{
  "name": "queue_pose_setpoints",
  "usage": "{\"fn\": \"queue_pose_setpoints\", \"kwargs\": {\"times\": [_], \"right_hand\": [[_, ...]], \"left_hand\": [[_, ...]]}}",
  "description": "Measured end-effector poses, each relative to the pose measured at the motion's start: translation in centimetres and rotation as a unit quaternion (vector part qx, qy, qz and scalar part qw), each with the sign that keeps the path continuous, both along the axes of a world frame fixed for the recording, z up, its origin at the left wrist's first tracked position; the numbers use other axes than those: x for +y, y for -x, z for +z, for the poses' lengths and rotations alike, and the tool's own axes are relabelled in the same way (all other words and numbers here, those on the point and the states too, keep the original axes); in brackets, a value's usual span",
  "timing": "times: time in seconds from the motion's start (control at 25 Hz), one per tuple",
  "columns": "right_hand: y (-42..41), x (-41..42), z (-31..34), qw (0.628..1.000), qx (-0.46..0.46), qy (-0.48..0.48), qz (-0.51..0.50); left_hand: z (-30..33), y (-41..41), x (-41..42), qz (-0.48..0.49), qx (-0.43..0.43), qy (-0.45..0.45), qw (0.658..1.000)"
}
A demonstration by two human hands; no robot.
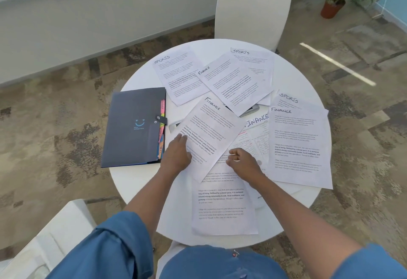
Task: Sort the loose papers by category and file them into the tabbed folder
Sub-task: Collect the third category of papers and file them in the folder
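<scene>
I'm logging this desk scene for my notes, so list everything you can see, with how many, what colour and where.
Sheets headed SPORTS: three, white, far side and right.
Sheets headed FINANCE: four, white, middle and right, overlapping.
Sheet with hidden heading: one, white, near edge.
Folder: one, dark grey, shut, coloured tabs, left on the table.
Table: one, white, round.
Chairs: two, white, far side and near left.
Potted plant: one, green in a red-brown pot, far right floor.
Left hand: flat on the middle FINANCE sheet.
Right hand: fingers curled, on the papers.

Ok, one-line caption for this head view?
Left hand presses a Finance sheet beside the closed folder; right hand rests nearby.
</scene>
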State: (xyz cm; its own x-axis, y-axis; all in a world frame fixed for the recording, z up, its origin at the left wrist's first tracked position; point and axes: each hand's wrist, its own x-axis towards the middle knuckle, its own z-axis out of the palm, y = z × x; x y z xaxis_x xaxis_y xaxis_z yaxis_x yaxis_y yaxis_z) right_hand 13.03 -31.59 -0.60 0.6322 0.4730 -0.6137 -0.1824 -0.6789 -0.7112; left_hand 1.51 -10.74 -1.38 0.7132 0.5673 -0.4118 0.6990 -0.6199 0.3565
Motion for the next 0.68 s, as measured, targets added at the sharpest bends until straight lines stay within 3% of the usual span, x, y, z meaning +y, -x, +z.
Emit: {"fn": "queue_pose_setpoints", "kwargs": {"times": [0.32,0.68], "right_hand": [[-0.7,6.1,-0.1,0.975,0.008,0.102,0.198],[0.5,7.1,-1.4,0.959,0.009,0.18,0.221]], "left_hand": [[-0.6,-2.4,5.8,-0.033,0.003,0.041,0.999],[-2.1,-2.8,8.4,-0.006,0.008,0.07,0.997]]}}
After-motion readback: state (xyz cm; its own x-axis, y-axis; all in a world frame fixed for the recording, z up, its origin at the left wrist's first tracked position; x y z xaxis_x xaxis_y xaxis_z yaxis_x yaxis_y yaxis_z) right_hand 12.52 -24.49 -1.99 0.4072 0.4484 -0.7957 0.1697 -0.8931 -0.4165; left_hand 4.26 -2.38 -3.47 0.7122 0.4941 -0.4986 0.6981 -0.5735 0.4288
